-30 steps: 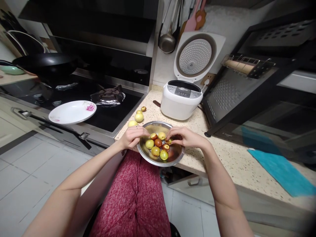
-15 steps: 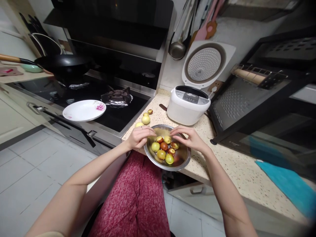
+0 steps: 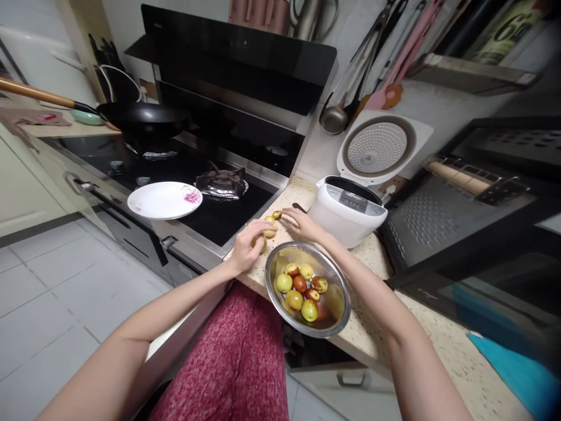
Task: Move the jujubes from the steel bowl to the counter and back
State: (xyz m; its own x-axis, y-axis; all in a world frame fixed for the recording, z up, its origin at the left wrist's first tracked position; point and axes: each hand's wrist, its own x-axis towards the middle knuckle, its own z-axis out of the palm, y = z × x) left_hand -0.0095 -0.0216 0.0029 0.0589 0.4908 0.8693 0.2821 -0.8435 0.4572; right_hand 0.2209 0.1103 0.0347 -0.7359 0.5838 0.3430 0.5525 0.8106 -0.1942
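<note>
My left hand [image 3: 249, 247] arches over the yellow-green jujubes [image 3: 270, 228] on the counter beside the stove, its fingers bent and thumb apart. Another jujube [image 3: 263, 245] is partly hidden by that thumb. My right hand [image 3: 300, 223] reaches in from the other side, fingers spread, their tips close to a small brown jujube [image 3: 276, 215]; whether they touch it I cannot tell. In front of both hands a steel bowl [image 3: 272, 295] holds several green and reddish-brown jujubes [image 3: 300, 284].
Behind the bowl stands a white rice cooker [image 3: 342, 213] with its lid up. A floral plate [image 3: 164, 202] lies on the stove's front, near a bare burner [image 3: 222, 181]. Further left is a black wok [image 3: 140, 117]. A blue cloth [image 3: 511, 365] lies on the right.
Both hands have moved from the bowl's rim to the jujubes on the counter behind it. The camera view has shifted, so the scene sits lower and further right.
</note>
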